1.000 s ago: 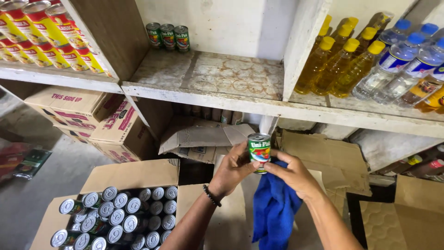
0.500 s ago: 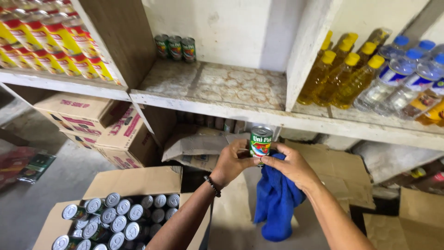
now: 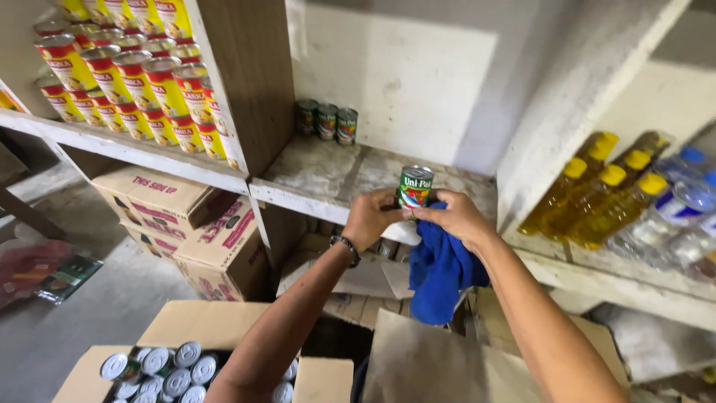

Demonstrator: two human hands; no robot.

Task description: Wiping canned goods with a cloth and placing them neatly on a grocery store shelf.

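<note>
Raised since earlier frame: both hands and green-labelled can (image 3: 415, 186) now higher, up at edge of dusty shelf (image 3: 328, 175). Left hand (image 3: 371, 220) grips can low on its side, keeping it upright. Right hand (image 3: 456, 218) pinches can's other side while clutching blue cloth (image 3: 440, 272), which hangs below wrist, kept ready for wiping. Three matching cans (image 3: 327, 121) stand beyond hands at shelf back. Open carton of cans (image 3: 160, 369) sits below left forearm, within reach.

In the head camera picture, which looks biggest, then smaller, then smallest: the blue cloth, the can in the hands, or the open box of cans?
1. Open box of cans, nearer the camera.
2. Blue cloth.
3. Held can.
</note>
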